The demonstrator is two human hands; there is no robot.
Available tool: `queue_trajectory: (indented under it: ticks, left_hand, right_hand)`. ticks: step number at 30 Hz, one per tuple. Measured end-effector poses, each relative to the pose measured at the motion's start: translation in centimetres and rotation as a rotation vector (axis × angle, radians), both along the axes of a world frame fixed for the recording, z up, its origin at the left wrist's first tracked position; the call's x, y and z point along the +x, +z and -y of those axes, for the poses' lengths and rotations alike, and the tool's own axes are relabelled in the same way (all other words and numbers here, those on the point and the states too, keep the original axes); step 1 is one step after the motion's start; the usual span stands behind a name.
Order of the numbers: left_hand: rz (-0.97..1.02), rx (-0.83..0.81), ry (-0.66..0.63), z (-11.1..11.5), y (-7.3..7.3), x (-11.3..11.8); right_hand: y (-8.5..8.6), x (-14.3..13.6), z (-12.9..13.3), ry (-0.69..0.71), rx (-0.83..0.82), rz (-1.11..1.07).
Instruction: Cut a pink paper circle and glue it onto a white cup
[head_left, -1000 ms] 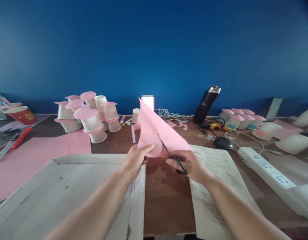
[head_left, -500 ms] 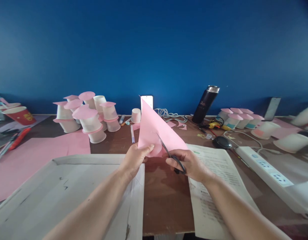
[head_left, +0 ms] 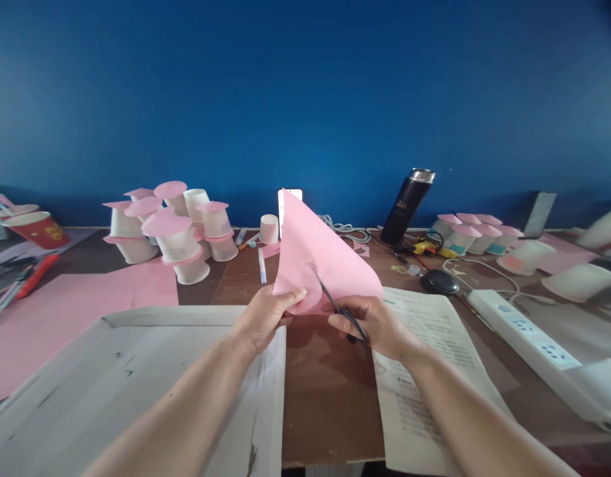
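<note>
A sheet of pink paper [head_left: 315, 252] is held up over the brown table [head_left: 329, 397]. My left hand [head_left: 268, 315] pinches its lower left edge, the thumb lying on top and the other fingers mostly hidden beneath. In my right hand [head_left: 367, 321] are black-handled scissors [head_left: 352, 322], their blades at the paper and pointing up and to the left. A curved edge shows in the pink paper between the blades and my left thumb.
Paper cups with pink discs [head_left: 169, 225] stand stacked at the left, behind a white board [head_left: 161, 384]. Rightward are a printed sheet [head_left: 429, 397], a black bottle [head_left: 407, 209], a mouse [head_left: 439, 281], a power strip [head_left: 523, 331] and more cups [head_left: 461, 240]. A phone [head_left: 290, 194] stands behind the paper.
The pink paper has shifted and bent, its right part bulging further right and its top tip moving slightly right. Both hands keep nearly the same place and hold.
</note>
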State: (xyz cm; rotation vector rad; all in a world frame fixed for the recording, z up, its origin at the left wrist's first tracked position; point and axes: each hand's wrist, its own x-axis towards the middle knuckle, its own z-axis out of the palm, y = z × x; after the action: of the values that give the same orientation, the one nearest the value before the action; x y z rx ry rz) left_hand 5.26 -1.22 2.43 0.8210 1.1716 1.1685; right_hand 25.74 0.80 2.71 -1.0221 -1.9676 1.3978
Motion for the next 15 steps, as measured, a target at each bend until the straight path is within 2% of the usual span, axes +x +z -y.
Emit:
queue_trajectory:
  ticks: [15]
  left_hand:
    - [-0.003, 0.010, 0.031, 0.18, 0.59, 0.13]
  right_hand:
    - [-0.05, 0.13, 0.08, -0.012, 0.025, 0.029]
